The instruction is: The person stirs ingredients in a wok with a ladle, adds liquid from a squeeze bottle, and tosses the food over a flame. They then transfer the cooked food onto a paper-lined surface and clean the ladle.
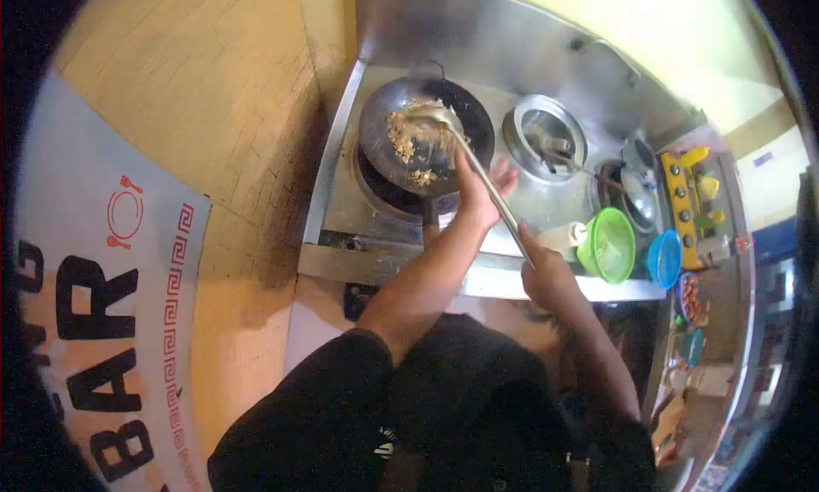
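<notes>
In the head view, the black garment (469,407) lies nearest the camera, with both forearms extended over the steel cooking range (337,236). The right hand (550,279) has its fingers closed around the lower shaft of the long-handled metal ladle (506,209). The left hand (485,193) is open, fingers spread, beside the upper shaft; whether it bears on the shaft cannot be told. The ladle's bowl is in the round black wok (384,155), over brown and pale food pieces (401,142). Neither hand grips the wok handle (430,215) — a hard push of the ladle could shift the wok or throw food over its rim. The left hand's nearness to hot metal presents a burn risk. To the right, the round silver pot (514,142), white plastic bottle (563,238) and bright green plastic basket (612,246) restrict lateral movement — a wide elbow or shaft swing could strike them. The blue plastic bowl (664,260) sits farther right, near the front edge.
</notes>
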Motion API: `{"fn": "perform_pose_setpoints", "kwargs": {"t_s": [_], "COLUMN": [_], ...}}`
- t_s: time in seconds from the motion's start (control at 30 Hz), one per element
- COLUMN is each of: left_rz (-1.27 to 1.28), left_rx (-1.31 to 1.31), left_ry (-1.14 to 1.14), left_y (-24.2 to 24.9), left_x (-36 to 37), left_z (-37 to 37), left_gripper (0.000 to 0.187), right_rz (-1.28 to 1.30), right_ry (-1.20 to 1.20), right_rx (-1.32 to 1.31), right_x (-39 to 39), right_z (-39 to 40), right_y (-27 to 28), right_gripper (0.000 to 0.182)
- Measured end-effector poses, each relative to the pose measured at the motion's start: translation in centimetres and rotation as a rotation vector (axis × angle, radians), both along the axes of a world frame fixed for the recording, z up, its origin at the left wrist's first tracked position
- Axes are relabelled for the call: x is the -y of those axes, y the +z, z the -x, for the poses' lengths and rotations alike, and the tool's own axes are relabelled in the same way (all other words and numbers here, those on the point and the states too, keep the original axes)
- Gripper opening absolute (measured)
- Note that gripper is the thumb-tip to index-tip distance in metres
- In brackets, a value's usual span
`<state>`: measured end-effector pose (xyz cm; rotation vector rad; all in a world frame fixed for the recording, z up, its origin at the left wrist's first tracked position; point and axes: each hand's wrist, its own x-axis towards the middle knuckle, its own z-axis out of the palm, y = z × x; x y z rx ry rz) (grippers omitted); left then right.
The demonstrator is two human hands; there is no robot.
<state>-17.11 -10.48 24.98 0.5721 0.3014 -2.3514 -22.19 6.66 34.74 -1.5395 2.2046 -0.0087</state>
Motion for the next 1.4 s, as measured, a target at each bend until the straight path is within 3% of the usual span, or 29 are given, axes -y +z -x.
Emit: {"fn": "perform_pose_setpoints", "kwargs": {"t_s": [0.03, 0.07, 0.13, 0.2, 0.27, 0.33, 0.43, 0.53, 0.63, 0.67, 0.77, 0.87, 0.93, 1.03, 1.1, 1.2, 1.23, 1.27, 1.3, 1.37, 1.4], "left_rz": [-0.045, 0.140, 0.481, 0.536, 1.047, 1.269, 0.701, 0.158, 0.390, 0.345, 0.270, 0.142, 0.282, 0.267, 0.295, 0.233, 0.296, 0.641, 0.973, 1.146, 1.041], "left_rx": [0.031, -0.053, 0.149, 0.424, 0.962, 1.409, 1.244, 0.432, 0.391, 0.323, 0.188, 0.064, 0.087, 0.163, 0.211, -0.010, -0.192, 0.001, 0.216, 0.462, 0.475], "left_ry": [-0.050, -0.232, -0.252, -0.279, -0.196, 0.260, -0.118, -0.439, -0.593, -0.514, -0.378, -0.369, -0.402, -0.471, -0.518, -0.358, -0.326, -0.378, -0.417, -0.441, -0.435], "left_y": [0.6, -1.8, -3.5, -4.6, -8.2, -9.2, -13.4, -10.7, -11.9, -11.6, -0.7, 3.7, 6.1, 5.6, 5.6, 6.7, 5.0, 3.8, 4.0, 3.5, 3.8], "left_x": [0.1, -0.3, -2.2, -4.5, -5.4, -7.1, -8.0, -7.9, -5.3, -6.7, -10.1, -11.6, -10.3, -13.8, -13.7, -12.4, -12.3, -11.9, -11.5, -14.0, -14.8], "left_z": [1.2, 1.6, 0.6, -2.5, -6.5, -10.5, -13.3, -13.2, -12.0, -11.7, -12.1, -14.9, -16.5, -18.3, -17.7, -17.5, -18.8, -19.4, -20.1, -21.2, -20.9], "left_gripper": [0.098, 0.088, 0.077, 0.063, 0.056, 0.026, 0.023, 0.022, 0.019, 0.018, 0.015, 0.014, 0.011, 0.009, 0.009, 0.008, 0.007, 0.007, 0.007, 0.010, 0.018], "right_rz": [0.084, 0.170, 0.169, 0.222, 0.187, 0.177, 0.154, -0.099, -0.225, -0.228, -0.154, -0.235, -0.332, -0.458, -0.386, -0.324, -0.393, -0.404, -0.364, -0.359, -0.358], "right_ry": [0.011, 0.015, 0.021, 0.062, 0.058, 0.079, 0.190, 0.354, 0.415, 0.450, 0.484, 0.420, 0.456, 0.459, 0.453, 0.383, 0.322, 0.379, 0.438, 0.475, 0.431], "right_rx": [0.053, 0.119, 0.066, 0.045, -0.022, -0.042, -0.004, -0.023, -0.261, -0.338, -0.375, -0.228, -0.226, -0.287, -0.278, -0.178, -0.155, -0.215, -0.213, -0.192, -0.194], "right_x": [0.9, 1.6, 2.6, 4.7, 8.3, 12.9, 13.6, 7.6, 1.4, 0.4, 1.0, 1.8, 0.1, -1.2, -0.8, 1.1, 1.6, 0.5, -0.4, -1.3, -1.1], "right_z": [1.3, 2.4, 3.7, 5.2, 5.3, 4.5, 2.6, 1.0, 1.3, 1.7, 4.5, 4.6, 4.7, 2.9, 2.8, 1.8, 1.5, 2.2, 2.9, 1.1, -0.6], "right_y": [-0.7, -0.9, -0.9, -2.4, -3.7, -6.8, -9.0, -4.3, -0.2, 0.4, 1.7, 6.4, 9.5, 13.1, 12.0, 8.3, 8.8, 8.9, 9.3, 10.2, 10.9], "right_gripper": [0.065, 0.064, 0.064, 0.064, 0.065, 0.066, 0.066, 0.069, 0.068, 0.065, 0.063, 0.073, 0.072, 0.069, 0.068, 0.071, 0.071, 0.064, 0.069, 0.076, 0.078]}}
